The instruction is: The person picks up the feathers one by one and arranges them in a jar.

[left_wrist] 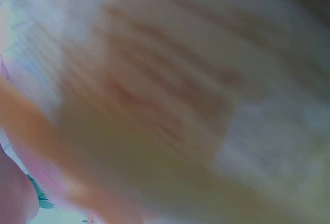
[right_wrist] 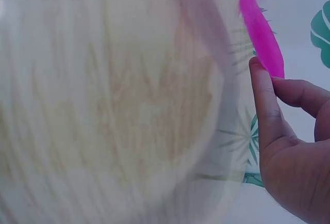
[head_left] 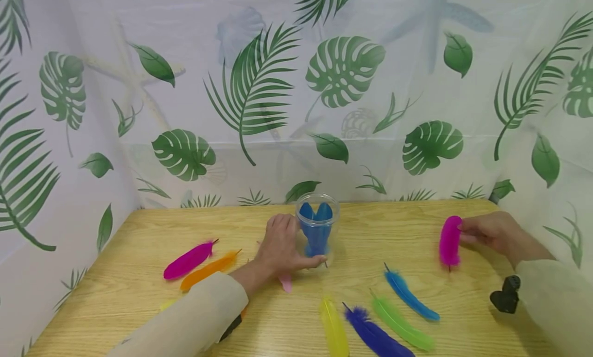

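A clear plastic cup point(head_left: 334, 244) stands upright near the back of the table, with blue feathers point(head_left: 317, 231) inside it. My left hand point(head_left: 278, 249) grips the cup low on its left side, thumb across the front. A pale pink feather point(head_left: 285, 282) shows partly under that hand. Over at the right, my right hand point(head_left: 493, 234) pinches a magenta feather point(head_left: 449, 241) by one end between thumb and finger; the right wrist view shows this pinch on the feather point(right_wrist: 264, 41) too. The left wrist view is blurred, and the cup cannot be made out there.
Left of the cup lie another magenta feather point(head_left: 189, 261) and an orange feather point(head_left: 208, 271); the left sleeve partly covers a yellow one. In front lie a yellow feather point(head_left: 334, 328), a dark blue feather point(head_left: 372, 334), a green feather point(head_left: 400, 323) and a blue feather point(head_left: 410, 298). A leaf-printed curtain point(head_left: 278, 177) borders the wooden table.
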`<state>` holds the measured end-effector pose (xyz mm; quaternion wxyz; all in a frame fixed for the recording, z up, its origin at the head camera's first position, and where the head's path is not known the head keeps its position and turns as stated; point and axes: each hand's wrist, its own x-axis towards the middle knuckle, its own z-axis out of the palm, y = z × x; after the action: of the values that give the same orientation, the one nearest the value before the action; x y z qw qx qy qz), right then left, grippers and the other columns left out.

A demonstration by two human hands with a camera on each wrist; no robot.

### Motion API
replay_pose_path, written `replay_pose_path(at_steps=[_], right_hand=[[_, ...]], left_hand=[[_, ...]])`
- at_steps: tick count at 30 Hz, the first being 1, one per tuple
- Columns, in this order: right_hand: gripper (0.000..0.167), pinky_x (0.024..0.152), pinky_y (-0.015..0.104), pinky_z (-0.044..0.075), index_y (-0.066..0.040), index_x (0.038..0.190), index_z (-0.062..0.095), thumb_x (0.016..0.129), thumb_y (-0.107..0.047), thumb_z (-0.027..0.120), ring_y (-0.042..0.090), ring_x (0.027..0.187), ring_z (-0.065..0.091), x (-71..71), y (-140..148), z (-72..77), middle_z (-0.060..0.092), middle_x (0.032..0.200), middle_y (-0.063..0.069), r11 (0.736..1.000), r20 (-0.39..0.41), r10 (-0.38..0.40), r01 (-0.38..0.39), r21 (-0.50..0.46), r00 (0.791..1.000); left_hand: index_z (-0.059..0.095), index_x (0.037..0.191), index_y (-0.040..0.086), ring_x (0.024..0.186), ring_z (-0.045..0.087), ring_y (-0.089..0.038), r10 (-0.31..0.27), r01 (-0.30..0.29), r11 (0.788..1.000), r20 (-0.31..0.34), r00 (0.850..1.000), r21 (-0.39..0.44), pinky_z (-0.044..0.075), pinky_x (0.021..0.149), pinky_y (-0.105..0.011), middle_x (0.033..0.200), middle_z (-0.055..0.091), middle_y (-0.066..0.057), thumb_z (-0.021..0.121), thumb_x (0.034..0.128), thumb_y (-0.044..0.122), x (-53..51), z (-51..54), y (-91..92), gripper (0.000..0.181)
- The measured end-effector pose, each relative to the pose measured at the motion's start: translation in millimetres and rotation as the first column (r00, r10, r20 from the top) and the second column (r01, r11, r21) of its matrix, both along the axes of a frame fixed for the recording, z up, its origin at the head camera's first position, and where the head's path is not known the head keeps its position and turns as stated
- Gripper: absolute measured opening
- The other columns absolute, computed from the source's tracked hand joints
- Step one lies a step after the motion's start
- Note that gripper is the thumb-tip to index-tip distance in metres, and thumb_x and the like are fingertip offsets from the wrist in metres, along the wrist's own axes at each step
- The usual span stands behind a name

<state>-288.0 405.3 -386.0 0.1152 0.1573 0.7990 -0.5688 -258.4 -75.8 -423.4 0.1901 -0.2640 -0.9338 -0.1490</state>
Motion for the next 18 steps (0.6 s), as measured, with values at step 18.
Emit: replay_pose_path(at_steps=[18], right_hand=[[0.030, 0.074, 0.027, 0.060, -0.017, 0.076, 0.071, 0.097, -0.002, 0.057, 0.012, 0.071, 0.074, -3.2, -26, 25.1, 0.073, 0.076, -0.003, 0.981, -0.028, 0.074, -0.077, -0.179, 0.997]], left_hand=[[0.051, 0.133, 0.005, 0.113, 0.052, -0.027, -0.003, 0.003, 1.000, -0.005, 1.000, 0.016, 0.038, 0.106, -0.045, 0.115, 0.062, -0.007, 0.071, 0.0698, 0.075, -0.1, -1.0, -0.1, 0.096]])
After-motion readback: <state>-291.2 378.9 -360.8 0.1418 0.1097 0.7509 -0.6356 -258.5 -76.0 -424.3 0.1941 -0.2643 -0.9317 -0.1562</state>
